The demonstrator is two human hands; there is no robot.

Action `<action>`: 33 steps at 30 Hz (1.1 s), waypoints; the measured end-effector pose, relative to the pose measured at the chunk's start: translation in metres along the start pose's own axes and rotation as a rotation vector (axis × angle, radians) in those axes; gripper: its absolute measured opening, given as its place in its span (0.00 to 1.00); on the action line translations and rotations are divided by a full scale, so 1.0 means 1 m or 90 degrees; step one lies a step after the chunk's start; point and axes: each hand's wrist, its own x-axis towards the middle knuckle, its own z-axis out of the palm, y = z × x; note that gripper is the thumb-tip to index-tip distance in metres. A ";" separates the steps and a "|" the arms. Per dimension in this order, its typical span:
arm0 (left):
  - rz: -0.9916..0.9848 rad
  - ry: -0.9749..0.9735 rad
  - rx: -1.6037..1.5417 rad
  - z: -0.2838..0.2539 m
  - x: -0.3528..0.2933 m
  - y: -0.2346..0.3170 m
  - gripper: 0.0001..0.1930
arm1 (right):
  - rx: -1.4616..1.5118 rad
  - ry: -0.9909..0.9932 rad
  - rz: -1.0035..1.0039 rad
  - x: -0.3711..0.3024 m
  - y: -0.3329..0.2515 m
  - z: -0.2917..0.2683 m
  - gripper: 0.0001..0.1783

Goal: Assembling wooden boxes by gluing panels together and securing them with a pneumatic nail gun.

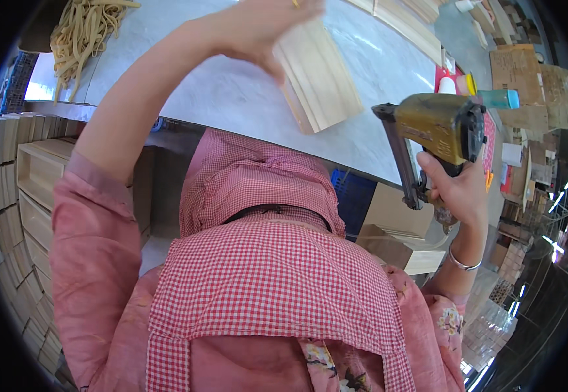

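A: Right, your left hand (pixel 258 32) is up on the pale, flat, grooved wooden panel (pixel 320 78), which lies on the light grey stone-look worktop (pixel 232 98).

B: Grip?

A: Fingers are spread over the panel's upper end, thumb down its left edge. It's pinning the piece more than lifting it, as far as I can judge; the fingertips run off the top of the view.

B: And your other side?

A: Your right hand (pixel 457 193) is clenched round the handle of the olive-brown pneumatic nail gun (pixel 437 134), held in the air off the worktop's near edge.

B: Which way does the panel run?

A: Its long axis slants from your left hand down toward the near edge. The gun's dark nose (pixel 395 144) sits to the right of the panel's lower end, near but well clear of touching. So the free lower end is the one closest to the gun.
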 end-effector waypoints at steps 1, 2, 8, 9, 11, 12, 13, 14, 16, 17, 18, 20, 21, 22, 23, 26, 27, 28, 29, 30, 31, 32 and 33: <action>0.070 0.052 0.078 0.017 -0.004 0.000 0.40 | 0.000 -0.004 -0.009 -0.001 0.000 -0.002 0.21; 0.142 0.103 0.157 0.038 -0.007 0.000 0.35 | 0.003 -0.006 -0.009 -0.001 0.002 -0.004 0.20; 0.077 -0.076 0.171 0.036 0.037 0.031 0.45 | 0.044 0.036 0.030 -0.010 0.022 -0.007 0.16; 0.009 -0.124 0.193 0.031 0.044 0.042 0.47 | 0.058 0.045 0.037 -0.011 0.025 -0.007 0.15; -0.057 -0.166 0.217 0.029 0.051 0.062 0.48 | 0.071 0.059 0.041 -0.009 0.028 -0.006 0.15; -0.107 -0.155 0.200 0.032 0.051 0.073 0.48 | 0.075 0.065 0.040 -0.008 0.028 -0.004 0.15; -0.162 -0.148 0.181 0.038 0.049 0.083 0.47 | 0.079 0.064 0.039 -0.003 0.027 -0.003 0.15; -0.214 -0.139 0.158 0.046 0.048 0.092 0.47 | 0.080 0.065 0.041 0.001 0.027 -0.002 0.15; -0.266 -0.131 0.131 0.056 0.047 0.097 0.47 | 0.079 0.067 0.044 0.008 0.028 -0.002 0.15; -0.256 -0.109 0.139 0.060 0.045 0.097 0.47 | 0.067 0.054 0.049 0.012 0.029 -0.002 0.15; -0.246 -0.088 0.146 0.063 0.042 0.097 0.47 | 0.054 0.040 0.053 0.016 0.030 -0.003 0.15; -0.225 -0.047 0.161 0.070 0.039 0.097 0.46 | 0.030 0.014 0.064 0.020 0.031 -0.004 0.15; -0.225 -0.048 0.160 0.070 0.038 0.096 0.46 | 0.030 0.013 0.065 0.022 0.031 -0.003 0.15; -0.227 -0.044 0.160 0.071 0.038 0.096 0.46 | 0.027 0.008 0.065 0.023 0.031 -0.003 0.15; -0.228 -0.040 0.160 0.071 0.038 0.096 0.46 | 0.024 0.003 0.066 0.024 0.030 -0.002 0.15; -0.230 -0.035 0.158 0.071 0.038 0.096 0.47 | 0.019 -0.006 0.070 0.026 0.029 0.000 0.15; -0.232 -0.041 0.157 0.070 0.038 0.097 0.46 | 0.022 -0.004 0.071 0.026 0.030 0.000 0.15; -0.235 -0.048 0.156 0.069 0.039 0.097 0.46 | 0.025 -0.003 0.073 0.027 0.030 0.001 0.15; -0.238 -0.054 0.155 0.068 0.040 0.098 0.46 | 0.029 -0.001 0.074 0.026 0.030 0.002 0.16; -0.240 -0.060 0.154 0.067 0.040 0.098 0.46 | 0.032 0.001 0.075 0.026 0.030 0.003 0.16; -0.239 -0.060 0.153 0.067 0.040 0.098 0.46 | 0.032 0.002 0.076 0.025 0.030 0.004 0.16; -0.243 -0.068 0.149 0.067 0.040 0.099 0.47 | 0.041 0.007 0.079 0.023 0.030 0.006 0.16; -0.248 -0.077 0.145 0.066 0.041 0.099 0.48 | 0.051 0.013 0.081 0.021 0.029 0.009 0.16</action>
